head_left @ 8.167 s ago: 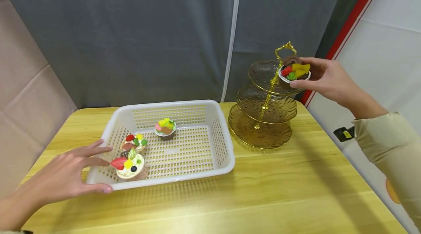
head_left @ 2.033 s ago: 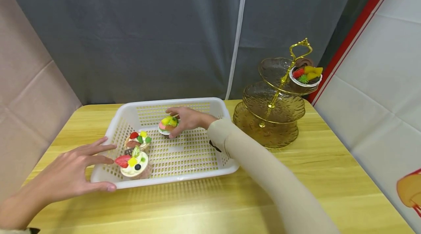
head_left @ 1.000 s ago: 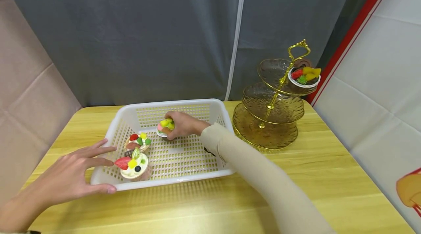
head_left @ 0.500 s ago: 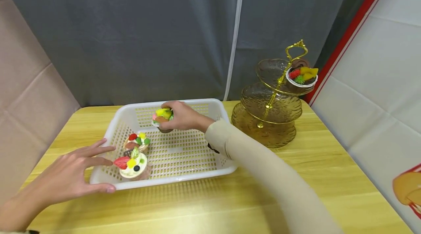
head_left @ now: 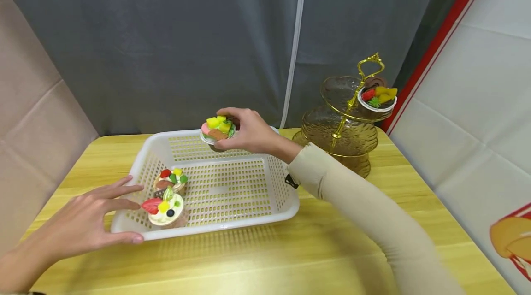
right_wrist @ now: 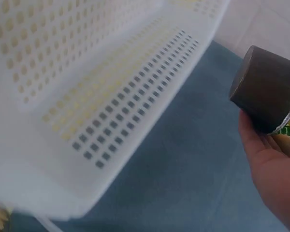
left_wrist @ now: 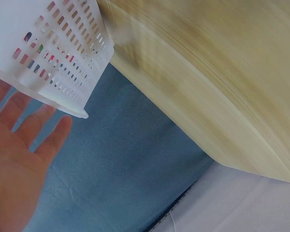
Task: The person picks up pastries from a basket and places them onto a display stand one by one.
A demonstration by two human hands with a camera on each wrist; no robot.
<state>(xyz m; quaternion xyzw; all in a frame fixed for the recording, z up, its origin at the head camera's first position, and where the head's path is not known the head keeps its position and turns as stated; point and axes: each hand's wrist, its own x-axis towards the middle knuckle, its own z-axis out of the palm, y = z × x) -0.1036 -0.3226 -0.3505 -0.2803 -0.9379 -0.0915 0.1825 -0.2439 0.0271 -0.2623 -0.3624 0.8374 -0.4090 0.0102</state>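
My right hand [head_left: 253,132] grips a small cupcake [head_left: 218,130] topped with yellow, pink and brown pieces, above the back wall of the white basket [head_left: 224,226]. The right wrist view shows the cupcake's dark brown cup [right_wrist: 267,87] from its side. My left hand [head_left: 89,216] rests at the basket's left front corner with its fingers spread; in the left wrist view those fingers [left_wrist: 53,140] lie along the rim. Two more cupcakes sit inside at the left: a strawberry-topped one [head_left: 166,211] in front and a smaller fruit-topped one [head_left: 171,180] behind it.
A three-tier gold-glass stand [head_left: 342,131] rises to the right of the basket, with a chocolate fruit cupcake [head_left: 376,98] on its top tier. All stand on a wooden table [head_left: 232,262]. A grey curtain [head_left: 186,46] hangs behind.
Earlier my right hand put the chocolate cupcake on the stand's top tier, then reached into the basket. It has taken the yellow-topped cupcake and lifted it out. My left hand stays put.
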